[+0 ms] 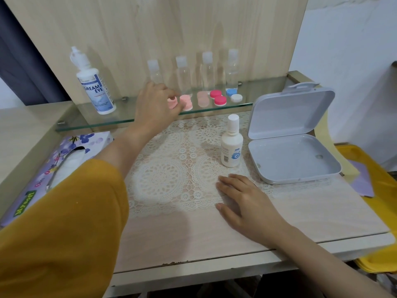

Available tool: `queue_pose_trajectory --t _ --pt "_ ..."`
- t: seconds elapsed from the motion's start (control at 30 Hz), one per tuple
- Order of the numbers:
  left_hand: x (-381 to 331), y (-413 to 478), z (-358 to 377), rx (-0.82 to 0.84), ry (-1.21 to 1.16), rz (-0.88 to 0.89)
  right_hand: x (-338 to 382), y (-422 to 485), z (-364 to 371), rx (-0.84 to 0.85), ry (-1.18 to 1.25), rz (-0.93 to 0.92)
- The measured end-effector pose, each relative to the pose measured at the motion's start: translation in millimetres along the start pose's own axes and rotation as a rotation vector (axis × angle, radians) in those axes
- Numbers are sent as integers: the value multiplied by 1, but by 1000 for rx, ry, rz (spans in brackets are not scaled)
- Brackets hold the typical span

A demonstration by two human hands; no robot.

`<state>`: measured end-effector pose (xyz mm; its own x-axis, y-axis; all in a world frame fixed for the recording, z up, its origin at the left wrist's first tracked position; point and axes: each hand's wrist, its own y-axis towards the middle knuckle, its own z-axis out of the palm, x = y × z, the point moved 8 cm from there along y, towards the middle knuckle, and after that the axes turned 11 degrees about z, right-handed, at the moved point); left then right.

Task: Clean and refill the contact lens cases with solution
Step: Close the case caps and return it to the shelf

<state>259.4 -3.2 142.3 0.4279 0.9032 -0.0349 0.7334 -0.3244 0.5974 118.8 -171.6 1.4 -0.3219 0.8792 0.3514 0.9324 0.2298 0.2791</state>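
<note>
One wide-angle view, from a camera worn on the person's head. It looks forward and down onto a pale wood-grain tabletop and faces a light wooden back panel carrying a clear glass shelf. The scene lies within arm's reach: the left hand is at the shelf, the right hand on the tabletop, both arms entering from the bottom edge.

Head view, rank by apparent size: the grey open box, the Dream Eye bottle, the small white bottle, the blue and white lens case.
1. grey open box
2. Dream Eye bottle
3. small white bottle, nearer the camera, so that gap is unsure
4. blue and white lens case
</note>
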Motion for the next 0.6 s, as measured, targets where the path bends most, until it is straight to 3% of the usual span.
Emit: queue_pose_trajectory --t 0.27,0.6 --pt "-14 10 22 161 89 86 0 0 -1 -1 7 -2" --pt "-19 8 17 117 80 91 0 0 0 21 9 4"
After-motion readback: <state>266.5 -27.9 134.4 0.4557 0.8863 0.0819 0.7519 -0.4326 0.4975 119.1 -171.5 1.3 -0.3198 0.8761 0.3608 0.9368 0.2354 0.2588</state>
